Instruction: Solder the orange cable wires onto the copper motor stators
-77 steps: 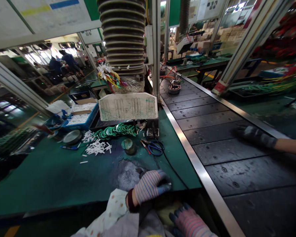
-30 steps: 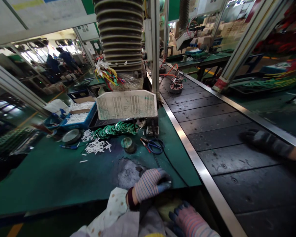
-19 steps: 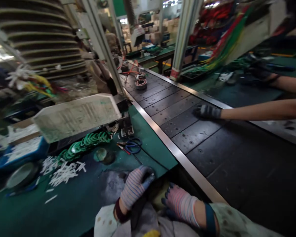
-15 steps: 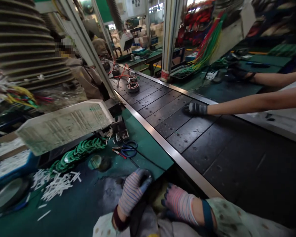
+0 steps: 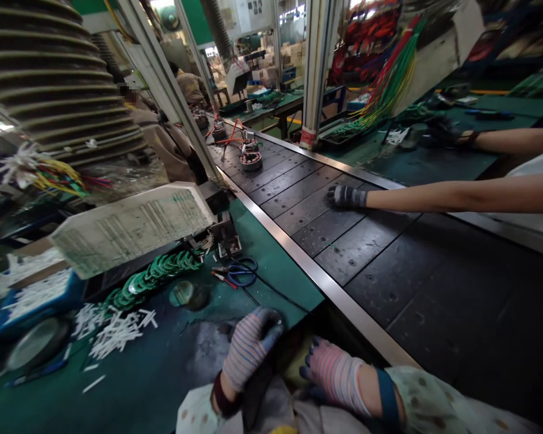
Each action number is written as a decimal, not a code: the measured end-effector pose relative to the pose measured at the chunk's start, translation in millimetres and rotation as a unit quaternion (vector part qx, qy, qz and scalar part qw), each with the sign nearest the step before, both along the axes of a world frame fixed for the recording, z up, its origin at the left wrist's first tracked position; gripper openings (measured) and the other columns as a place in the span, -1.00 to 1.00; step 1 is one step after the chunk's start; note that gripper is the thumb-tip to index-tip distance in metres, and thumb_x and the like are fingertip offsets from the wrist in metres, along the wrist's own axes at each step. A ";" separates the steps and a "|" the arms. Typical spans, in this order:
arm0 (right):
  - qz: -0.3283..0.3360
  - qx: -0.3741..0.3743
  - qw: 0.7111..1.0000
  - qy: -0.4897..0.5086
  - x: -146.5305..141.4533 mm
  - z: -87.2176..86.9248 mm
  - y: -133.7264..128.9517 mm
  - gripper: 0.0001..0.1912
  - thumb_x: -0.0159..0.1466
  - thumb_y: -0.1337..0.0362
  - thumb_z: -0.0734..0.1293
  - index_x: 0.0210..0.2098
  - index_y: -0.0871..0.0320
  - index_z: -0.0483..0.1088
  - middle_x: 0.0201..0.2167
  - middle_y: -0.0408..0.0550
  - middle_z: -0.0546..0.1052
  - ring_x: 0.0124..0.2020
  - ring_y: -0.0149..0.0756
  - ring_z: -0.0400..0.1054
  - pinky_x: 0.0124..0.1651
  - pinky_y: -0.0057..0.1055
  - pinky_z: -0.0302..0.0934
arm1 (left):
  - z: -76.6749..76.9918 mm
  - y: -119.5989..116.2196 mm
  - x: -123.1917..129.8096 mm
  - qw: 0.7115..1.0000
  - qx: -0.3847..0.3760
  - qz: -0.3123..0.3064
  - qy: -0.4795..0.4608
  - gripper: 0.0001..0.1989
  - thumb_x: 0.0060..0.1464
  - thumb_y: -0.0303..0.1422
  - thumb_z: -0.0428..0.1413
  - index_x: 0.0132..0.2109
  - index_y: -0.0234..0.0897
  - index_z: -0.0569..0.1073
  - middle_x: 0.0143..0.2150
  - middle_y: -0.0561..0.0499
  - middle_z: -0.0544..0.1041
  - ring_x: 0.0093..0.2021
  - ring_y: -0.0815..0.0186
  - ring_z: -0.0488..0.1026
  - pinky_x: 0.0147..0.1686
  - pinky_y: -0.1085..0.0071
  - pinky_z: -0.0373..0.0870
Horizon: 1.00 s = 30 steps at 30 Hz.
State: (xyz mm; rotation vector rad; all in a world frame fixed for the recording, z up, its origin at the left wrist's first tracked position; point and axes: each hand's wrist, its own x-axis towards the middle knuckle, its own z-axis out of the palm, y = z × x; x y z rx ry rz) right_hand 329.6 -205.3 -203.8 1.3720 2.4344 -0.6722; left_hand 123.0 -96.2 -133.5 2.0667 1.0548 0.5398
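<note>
My left hand [image 5: 251, 346], in a striped glove with dark fingertips, rests at the edge of the green table [image 5: 294, 283]. Its fingers are loosely bent with a gap to the thumb, and nothing shows in it. My right hand [image 5: 332, 369], in a pink and blue striped glove, hangs over my lap beside the conveyor edge. Its fingers are slightly apart and bent down, with nothing visible in them. Near my left hand lie blue-handled scissors [image 5: 243, 271], red-handled pliers [image 5: 224, 277] and a round roll [image 5: 189, 295]. White tubes [image 5: 120, 334] and green rings [image 5: 154, 277] are farther left.
A dark slat conveyor [image 5: 357, 241] with a metal rail [image 5: 326, 283] runs past my right side. A co-worker's gloved hand [image 5: 346, 196] lies on it. Wound motor stators [image 5: 250, 158] stand farther up. A blue bin [image 5: 40, 295] and metal posts [image 5: 314, 72] flank the way.
The view has shifted slightly, so the table things appear a little to the right. The co-worker's hand has moved a little left across the conveyor. My hands stay in about the same place.
</note>
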 end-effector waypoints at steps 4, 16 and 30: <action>-0.005 0.035 0.999 0.027 1.4 -1.1 -2.0 -0.89 0.33 0.28 0.50 -0.18 0.14 0.70 -0.28 0.14 0.76 -0.09 0.13 0.72 0.11 0.12 0.53 | 0.8 -0.3 0.6 1.000 -0.002 0.000 -0.003 -0.82 0.41 -0.18 0.24 0.01 -0.12 0.67 -0.06 -0.04 0.73 -0.04 0.11 0.66 0.06 0.23 0.55; -0.045 0.006 0.994 0.100 11.2 6.0 -4.1 -0.83 0.32 0.35 0.44 -0.17 0.13 0.72 -0.21 0.12 0.79 -0.01 0.17 0.73 0.16 0.20 0.51 | 7.2 -1.5 4.7 0.999 0.032 -0.008 -0.019 -0.87 0.44 -0.24 0.24 -0.02 -0.12 0.66 -0.11 0.02 0.72 -0.11 0.19 0.66 -0.02 0.33 0.55; 0.033 -0.059 0.998 -0.017 -0.6 7.6 7.3 -0.66 0.36 0.13 0.51 0.04 0.17 0.74 -0.11 0.31 0.77 -0.01 0.27 0.69 0.20 0.21 0.53 | 3.1 -1.9 1.9 0.999 0.043 -0.015 -0.023 -0.92 0.44 -0.29 0.26 -0.02 -0.12 0.65 -0.11 0.05 0.71 -0.11 0.22 0.65 -0.03 0.36 0.51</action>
